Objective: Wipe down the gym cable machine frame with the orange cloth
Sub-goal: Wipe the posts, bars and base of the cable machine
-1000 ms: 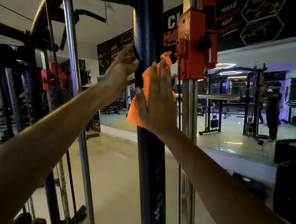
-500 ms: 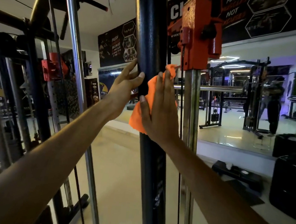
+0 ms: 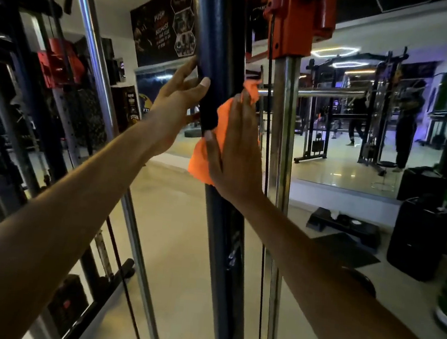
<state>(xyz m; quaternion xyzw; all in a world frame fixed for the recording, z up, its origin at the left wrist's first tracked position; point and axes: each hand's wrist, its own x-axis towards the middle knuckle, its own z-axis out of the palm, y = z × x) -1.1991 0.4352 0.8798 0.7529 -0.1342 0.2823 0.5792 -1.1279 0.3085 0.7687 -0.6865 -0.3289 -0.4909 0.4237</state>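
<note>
A person's right hand point(image 3: 237, 146) presses an orange cloth point(image 3: 204, 153) flat against the dark upright post point(image 3: 221, 45) of a gym cable machine, fingers straight and together, palm spread wide so that the cloth covers the post's near face. The cloth sits between palm and steel, a crumpled corner poking up past the fingertips, a loose flap hanging out to the left below the thumb. The left hand point(image 3: 178, 101) rests on the post's far-left edge, fingers relaxed and apart, thumb laid against the metal, holding nothing; it appears to brace the body and steady the reach while the other hand does the rubbing. Both forearms stretch forward and upward from the camera, nearly straight at the elbow, meeting the post at about the same height. Just above the hands hangs the orange pulley carriage point(image 3: 293, 19) on a chrome guide rod point(image 3: 281, 147), beside the post. A wall mirror point(image 3: 359, 128) behind reflects other gym equipment. The lower length of post looks yet to be wiped
</note>
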